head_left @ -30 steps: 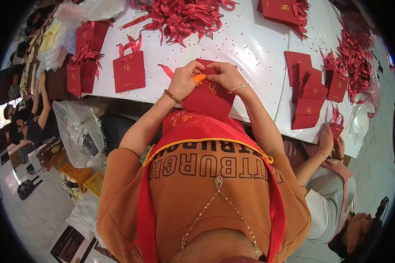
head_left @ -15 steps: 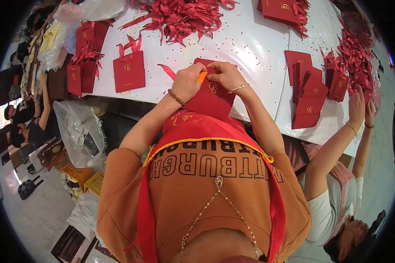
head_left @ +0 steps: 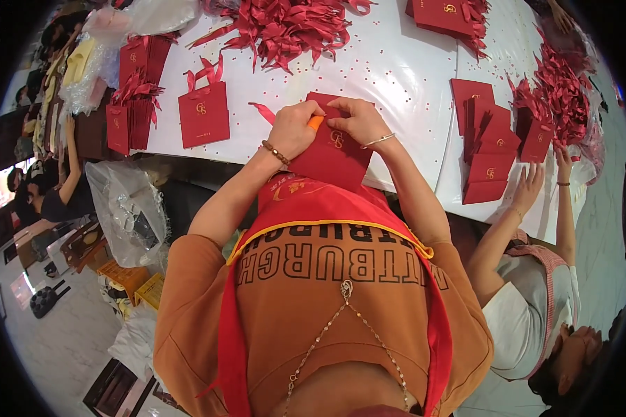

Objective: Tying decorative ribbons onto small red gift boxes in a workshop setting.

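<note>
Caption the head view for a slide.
Both hands, left hand and right hand, hold a flat dark-red paper bag at the white table edge.

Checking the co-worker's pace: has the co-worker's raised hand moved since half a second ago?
Yes. The co-worker's hand has dropped from beside the red ribbon pile to the table edge.

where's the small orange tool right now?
In the head view, the orange tool sits near the centre top, pinched in the left hand against the upper edge of the flat red bag, with the right hand just beside it.
</note>
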A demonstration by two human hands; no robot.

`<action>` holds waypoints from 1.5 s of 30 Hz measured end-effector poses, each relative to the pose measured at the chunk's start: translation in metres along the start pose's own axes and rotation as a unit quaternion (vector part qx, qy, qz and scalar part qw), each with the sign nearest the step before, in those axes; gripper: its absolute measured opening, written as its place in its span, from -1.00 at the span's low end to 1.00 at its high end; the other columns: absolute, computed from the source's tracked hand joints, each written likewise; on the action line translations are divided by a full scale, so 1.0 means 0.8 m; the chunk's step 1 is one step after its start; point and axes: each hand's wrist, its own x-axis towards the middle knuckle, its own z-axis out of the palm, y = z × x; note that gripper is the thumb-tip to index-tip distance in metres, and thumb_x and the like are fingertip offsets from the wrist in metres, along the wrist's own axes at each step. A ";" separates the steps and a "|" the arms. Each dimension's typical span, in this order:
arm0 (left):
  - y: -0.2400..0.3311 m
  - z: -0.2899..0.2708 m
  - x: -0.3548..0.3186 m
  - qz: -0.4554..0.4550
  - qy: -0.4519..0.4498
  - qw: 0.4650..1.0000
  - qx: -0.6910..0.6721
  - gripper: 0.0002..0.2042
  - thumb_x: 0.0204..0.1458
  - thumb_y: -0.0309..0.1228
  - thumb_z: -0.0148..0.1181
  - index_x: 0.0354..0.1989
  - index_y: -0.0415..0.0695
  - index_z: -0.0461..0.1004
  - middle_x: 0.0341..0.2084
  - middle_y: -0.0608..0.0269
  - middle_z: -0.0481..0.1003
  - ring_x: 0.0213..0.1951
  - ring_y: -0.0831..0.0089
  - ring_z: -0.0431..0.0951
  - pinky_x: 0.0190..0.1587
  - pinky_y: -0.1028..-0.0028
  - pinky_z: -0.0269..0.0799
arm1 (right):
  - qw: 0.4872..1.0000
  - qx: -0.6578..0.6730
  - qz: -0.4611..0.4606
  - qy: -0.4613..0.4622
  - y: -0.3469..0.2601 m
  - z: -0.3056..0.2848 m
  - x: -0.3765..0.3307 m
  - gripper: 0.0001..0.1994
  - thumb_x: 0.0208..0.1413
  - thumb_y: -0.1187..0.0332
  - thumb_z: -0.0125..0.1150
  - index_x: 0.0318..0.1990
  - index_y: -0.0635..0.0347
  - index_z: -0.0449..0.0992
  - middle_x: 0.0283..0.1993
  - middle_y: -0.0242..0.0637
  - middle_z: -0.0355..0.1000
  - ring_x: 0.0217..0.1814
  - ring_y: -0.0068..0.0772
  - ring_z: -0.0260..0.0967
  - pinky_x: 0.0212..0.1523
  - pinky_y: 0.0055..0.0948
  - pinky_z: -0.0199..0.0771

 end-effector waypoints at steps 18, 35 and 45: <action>0.017 -0.011 0.016 -0.086 -0.037 0.995 -0.021 -0.80 -0.14 -0.57 0.07 -0.30 -0.19 0.29 -0.74 0.23 0.36 -0.65 0.46 0.36 -0.59 0.44 0.19 | 0.995 -0.067 -0.051 0.045 -0.010 0.006 -0.009 -0.66 -0.16 0.28 0.19 -0.13 0.03 0.47 -0.34 -0.13 0.45 -0.26 -0.13 0.40 -0.24 -0.27 0.36; -0.026 -0.029 0.037 0.245 0.087 0.931 0.258 -0.72 -0.09 -0.16 0.09 -0.28 -0.05 0.51 -0.49 0.25 0.46 -0.50 0.37 0.43 -0.41 0.49 0.30 | 0.953 -0.247 -0.123 0.123 -0.036 0.015 -0.033 -0.81 -0.11 0.27 0.21 -0.39 0.13 0.39 -0.57 -0.29 0.42 -0.43 -0.22 0.38 -0.39 -0.34 0.28; -0.028 -0.050 0.091 -0.164 -0.519 0.834 -0.093 -0.84 -0.11 -0.42 0.01 -0.62 -0.23 0.39 -0.18 0.23 0.39 -0.34 0.59 0.32 -0.34 0.55 0.25 | 0.908 -0.247 -0.292 0.169 -0.035 0.031 -0.030 -0.83 -0.13 0.24 0.22 -0.42 0.07 0.40 -0.63 -0.30 0.34 -0.57 -0.25 0.26 -0.36 -0.38 0.15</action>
